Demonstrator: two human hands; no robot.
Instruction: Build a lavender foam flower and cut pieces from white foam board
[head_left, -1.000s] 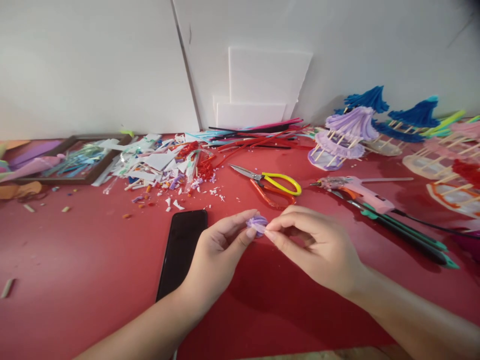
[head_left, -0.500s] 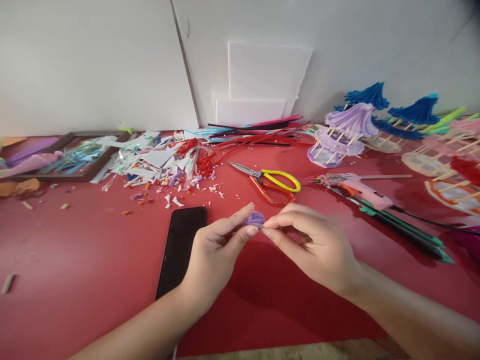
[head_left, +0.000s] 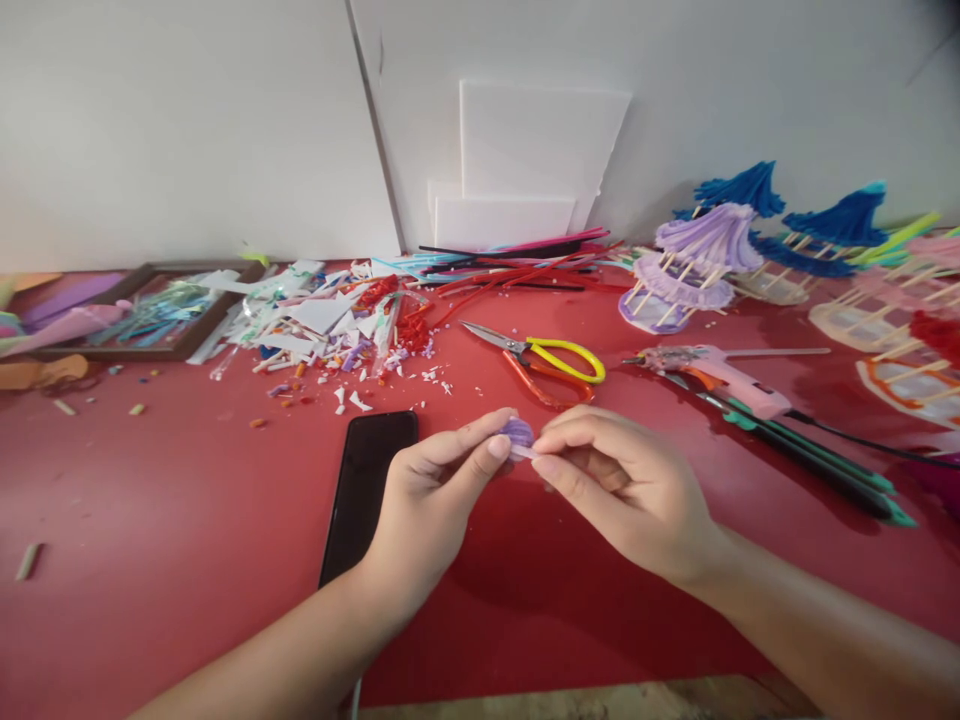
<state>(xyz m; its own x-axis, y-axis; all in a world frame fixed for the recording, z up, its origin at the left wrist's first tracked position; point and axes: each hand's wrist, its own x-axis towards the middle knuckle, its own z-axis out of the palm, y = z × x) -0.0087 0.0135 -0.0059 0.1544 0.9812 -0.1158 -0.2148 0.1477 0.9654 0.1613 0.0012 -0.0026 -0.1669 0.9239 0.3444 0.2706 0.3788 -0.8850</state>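
Observation:
Above the middle of the red table, my left hand [head_left: 439,490] pinches a small purple fuzzy piece [head_left: 517,432] between thumb and fingers. It looks ribbed, like pipe cleaner bent into rows; part of it is hidden behind my fingers. A pale lilac strip [head_left: 523,453] runs along its lower edge. The thumb and forefinger of my right hand [head_left: 630,485] are closed on the right end of that strip. Just beyond my hands lie scissors [head_left: 540,360] with one yellow and one orange handle, blades parted. A dark phone [head_left: 367,485] lies partly under my left hand and forearm.
At right are a pink glue gun [head_left: 727,378], a green-and-black tool [head_left: 817,455], a lilac tiered model on sticks [head_left: 686,265] and blue ones [head_left: 836,220]. A scrap heap [head_left: 322,320], pipe cleaners [head_left: 517,262], a brown frame [head_left: 161,352] and white boards [head_left: 540,140] are farther back.
The pale strip under the purple piece shows more, and my left thumb sits slightly higher. The whole view has shifted a little. Both hands keep their pinch.

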